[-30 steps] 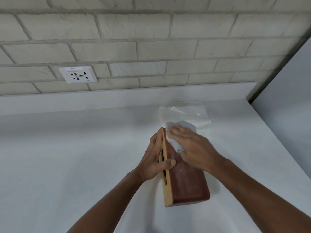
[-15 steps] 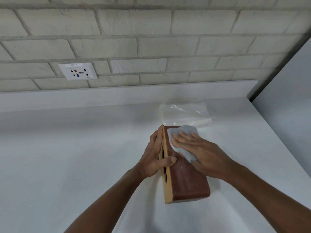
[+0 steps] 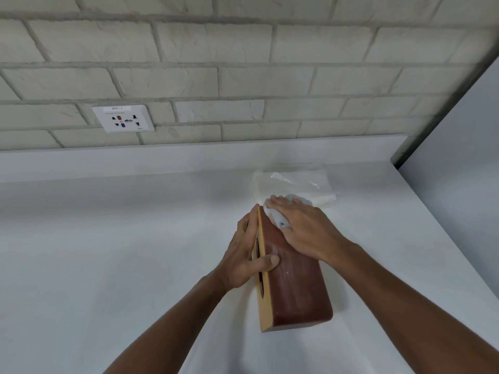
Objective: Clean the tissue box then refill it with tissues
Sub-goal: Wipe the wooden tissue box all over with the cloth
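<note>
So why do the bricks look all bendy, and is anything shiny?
In the head view, the wide-angle lens curves the brick wall toward the edges; the plastic tissue pack shows small bright glare; the tissue box casts only a soft shadow on the white counter; lighting is even and dim.

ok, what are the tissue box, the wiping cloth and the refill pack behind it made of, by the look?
Tissue box: looks like wood, reddish-brown body with a dull sheen and pale smears, and a lighter tan slotted face. Could be laminate. Cloth under the right hand: soft pale grey-blue fabric, bunched in folds, weave not readable. Refill pack: thin clear plastic film, crinkled with glints, over white tissue.
</note>
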Action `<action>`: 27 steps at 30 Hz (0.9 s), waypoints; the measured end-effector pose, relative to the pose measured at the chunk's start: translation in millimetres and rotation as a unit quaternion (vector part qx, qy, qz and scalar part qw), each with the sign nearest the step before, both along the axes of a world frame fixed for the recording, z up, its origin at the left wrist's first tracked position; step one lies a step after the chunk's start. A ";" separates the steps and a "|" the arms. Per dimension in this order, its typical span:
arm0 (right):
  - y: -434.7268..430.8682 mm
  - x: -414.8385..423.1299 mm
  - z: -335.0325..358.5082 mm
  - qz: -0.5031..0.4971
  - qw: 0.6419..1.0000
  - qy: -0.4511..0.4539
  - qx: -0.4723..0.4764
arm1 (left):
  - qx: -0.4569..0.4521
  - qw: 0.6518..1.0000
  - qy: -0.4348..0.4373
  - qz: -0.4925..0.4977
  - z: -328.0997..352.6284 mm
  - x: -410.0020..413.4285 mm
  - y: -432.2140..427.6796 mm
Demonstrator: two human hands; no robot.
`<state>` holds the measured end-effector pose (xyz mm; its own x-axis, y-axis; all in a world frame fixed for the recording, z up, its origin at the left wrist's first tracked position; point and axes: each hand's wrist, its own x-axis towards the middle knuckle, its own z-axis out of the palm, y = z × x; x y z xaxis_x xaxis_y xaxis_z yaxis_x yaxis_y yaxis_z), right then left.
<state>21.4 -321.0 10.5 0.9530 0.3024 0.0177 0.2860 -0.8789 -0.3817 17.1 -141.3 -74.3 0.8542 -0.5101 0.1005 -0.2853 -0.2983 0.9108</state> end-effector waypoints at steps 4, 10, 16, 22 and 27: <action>8.2 -6.1 -7.3 0.086 0.996 0.031 -0.017 | 0.005 1.000 -0.004 0.006 -10.1 2.9 2.1; -14.4 4.4 -5.2 0.000 1.000 0.002 -0.006 | -0.009 1.000 -0.007 0.007 -1.5 0.6 -0.5; -32.0 -15.3 -18.4 0.078 0.997 0.027 -0.003 | -0.011 1.000 -0.018 0.003 -3.1 1.8 0.0; -4.1 -5.3 -14.9 0.032 0.999 0.004 0.007 | -0.016 1.000 -0.015 0.002 -2.2 1.1 -2.4; -35.4 -13.3 -20.0 0.067 0.998 0.021 -0.001 | -0.012 1.000 -0.017 0.002 -0.3 1.1 -0.1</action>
